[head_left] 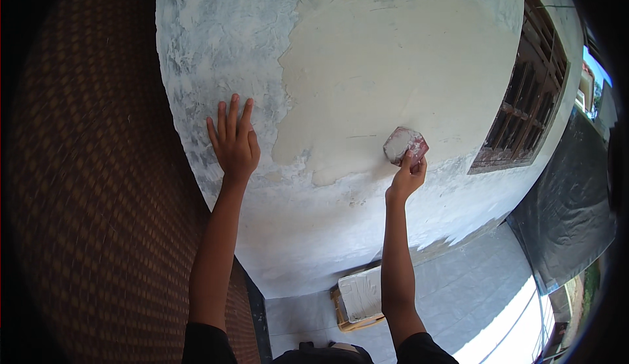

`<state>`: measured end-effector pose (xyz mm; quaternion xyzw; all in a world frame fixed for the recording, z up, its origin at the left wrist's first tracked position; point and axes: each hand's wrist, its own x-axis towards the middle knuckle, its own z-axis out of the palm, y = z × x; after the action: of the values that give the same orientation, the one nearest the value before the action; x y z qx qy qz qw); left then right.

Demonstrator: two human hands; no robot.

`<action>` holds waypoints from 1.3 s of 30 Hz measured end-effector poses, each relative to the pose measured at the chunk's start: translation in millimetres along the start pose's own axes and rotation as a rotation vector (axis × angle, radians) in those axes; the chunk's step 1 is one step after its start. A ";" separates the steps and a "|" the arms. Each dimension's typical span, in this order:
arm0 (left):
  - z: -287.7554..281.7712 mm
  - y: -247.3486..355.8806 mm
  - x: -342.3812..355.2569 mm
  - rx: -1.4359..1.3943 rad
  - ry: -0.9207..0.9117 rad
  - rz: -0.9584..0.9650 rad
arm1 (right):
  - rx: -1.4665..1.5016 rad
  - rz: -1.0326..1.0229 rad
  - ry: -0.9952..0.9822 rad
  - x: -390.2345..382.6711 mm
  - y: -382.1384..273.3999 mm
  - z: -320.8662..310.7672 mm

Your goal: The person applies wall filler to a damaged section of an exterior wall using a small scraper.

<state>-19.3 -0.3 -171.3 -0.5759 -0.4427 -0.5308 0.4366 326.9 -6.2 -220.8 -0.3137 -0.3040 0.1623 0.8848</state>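
Observation:
My left hand (236, 142) lies on the rough, grey-white patchy part of the wall (367, 56), fingers outstretched and nothing in it. Further right, my right hand (409, 179) grips the lower edge of a small reddish, angular flat piece smeared with whitish plaster (397, 145); its exact kind I cannot make out. That piece is up against the wall near the lower border of a smoother, cream-coloured coated area. My fingers hide part of its lower side.
A woven brown panel (111, 187) runs along the left. A dark wooden barred window (524, 105) is set in the wall at right, near a hanging black sheet (563, 200). On the tiled grey floor (458, 285) stands a box with a white top (362, 293).

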 end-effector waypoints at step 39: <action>4.6 0.9 -0.6 0.078 0.050 0.007 | -0.019 -0.149 -0.140 -14.6 -7.4 -2.2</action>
<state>-17.4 4.0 -172.2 -0.5464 -0.4499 -0.5260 0.4716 317.9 -19.7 -223.7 -0.2865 -0.3890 0.1147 0.8680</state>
